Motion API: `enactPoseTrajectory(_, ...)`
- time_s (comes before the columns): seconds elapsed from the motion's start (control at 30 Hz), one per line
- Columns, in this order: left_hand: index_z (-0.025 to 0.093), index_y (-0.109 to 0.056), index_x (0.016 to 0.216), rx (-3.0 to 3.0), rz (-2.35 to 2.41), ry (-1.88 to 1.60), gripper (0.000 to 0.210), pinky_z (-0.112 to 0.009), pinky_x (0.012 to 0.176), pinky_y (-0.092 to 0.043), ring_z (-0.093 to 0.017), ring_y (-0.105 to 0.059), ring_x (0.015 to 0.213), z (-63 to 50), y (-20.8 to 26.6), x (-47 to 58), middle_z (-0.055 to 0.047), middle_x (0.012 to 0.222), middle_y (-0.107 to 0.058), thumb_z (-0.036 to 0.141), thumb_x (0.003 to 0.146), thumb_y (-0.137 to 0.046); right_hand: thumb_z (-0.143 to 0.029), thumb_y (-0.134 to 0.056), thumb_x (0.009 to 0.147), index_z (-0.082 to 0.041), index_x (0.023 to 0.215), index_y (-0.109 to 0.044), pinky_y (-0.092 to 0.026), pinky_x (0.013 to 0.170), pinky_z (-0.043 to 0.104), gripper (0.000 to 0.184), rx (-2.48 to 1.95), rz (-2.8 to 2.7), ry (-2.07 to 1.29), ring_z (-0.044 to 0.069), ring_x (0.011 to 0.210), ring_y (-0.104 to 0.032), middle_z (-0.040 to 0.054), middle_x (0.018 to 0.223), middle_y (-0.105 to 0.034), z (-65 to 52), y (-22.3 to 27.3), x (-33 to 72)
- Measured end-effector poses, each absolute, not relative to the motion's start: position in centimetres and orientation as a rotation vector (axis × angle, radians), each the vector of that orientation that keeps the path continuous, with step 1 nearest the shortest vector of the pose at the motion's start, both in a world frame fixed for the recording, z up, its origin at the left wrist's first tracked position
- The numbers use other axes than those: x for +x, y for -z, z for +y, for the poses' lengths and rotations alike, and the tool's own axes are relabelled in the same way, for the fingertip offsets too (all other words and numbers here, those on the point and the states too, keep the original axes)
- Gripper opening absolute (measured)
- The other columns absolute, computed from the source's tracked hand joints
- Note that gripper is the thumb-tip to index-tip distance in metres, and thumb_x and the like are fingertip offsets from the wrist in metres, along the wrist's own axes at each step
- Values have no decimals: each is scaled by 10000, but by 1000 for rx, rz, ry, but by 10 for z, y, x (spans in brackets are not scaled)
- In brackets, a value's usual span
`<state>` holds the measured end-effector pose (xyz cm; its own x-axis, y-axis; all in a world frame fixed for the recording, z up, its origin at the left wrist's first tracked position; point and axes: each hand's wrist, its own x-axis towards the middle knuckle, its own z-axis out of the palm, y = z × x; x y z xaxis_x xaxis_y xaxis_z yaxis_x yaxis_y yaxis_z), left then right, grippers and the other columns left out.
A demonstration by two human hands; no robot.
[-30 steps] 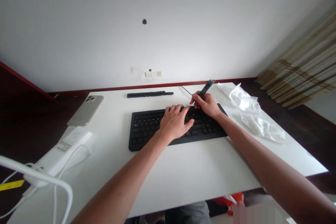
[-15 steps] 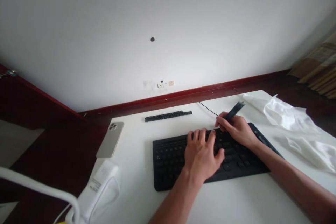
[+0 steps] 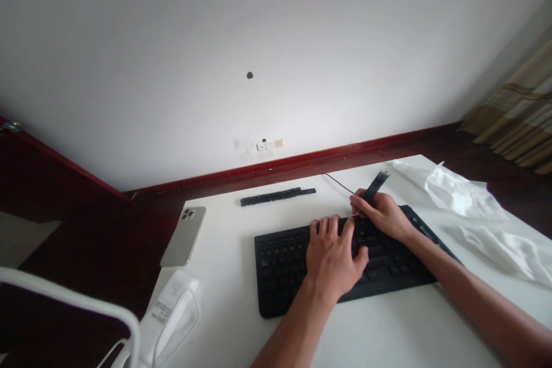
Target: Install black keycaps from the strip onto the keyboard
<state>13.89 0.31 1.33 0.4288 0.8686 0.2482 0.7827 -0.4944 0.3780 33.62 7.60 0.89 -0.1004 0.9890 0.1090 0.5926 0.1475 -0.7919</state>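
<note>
A black keyboard [image 3: 280, 276] lies on the white table in front of me. My left hand [image 3: 333, 259] rests palm down across its middle, fingers spread over the keys and thumb out to the right. Near the keyboard's top edge, my right hand [image 3: 379, 213] is closed around a slim black brush [image 3: 375, 187]. The brush slants up to the right with a ragged upper end; its lower end is hidden by my fingers. A row of loose black keycaps [image 3: 278, 196] lies behind the keyboard.
A phone [image 3: 184, 236] lies face down at the table's left edge. Nearer me is a white device [image 3: 168, 316] with a curved white arm [image 3: 77, 299]. Crumpled white cloth [image 3: 457, 192] covers the right side. A thin black cable [image 3: 338, 183] runs off the back edge.
The view has shifted slightly, so the table sits a little lower. My right hand and the brush have moved slightly left; my left hand stays on the keyboard.
</note>
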Motion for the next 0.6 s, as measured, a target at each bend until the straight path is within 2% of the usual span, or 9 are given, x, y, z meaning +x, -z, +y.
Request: enactPoseTrajectory(0.6,271,-556,1427,2552,1464,-603,495,-480,1074,-434,-282,-572,1173,1,-13,141,-87,1267,-642,484,980,-568,-632,-519,966,-196,741,-653,-475,655,317,509,-1419,-1787,-781,193,601,-607,26,625,-667,76,-9,339)
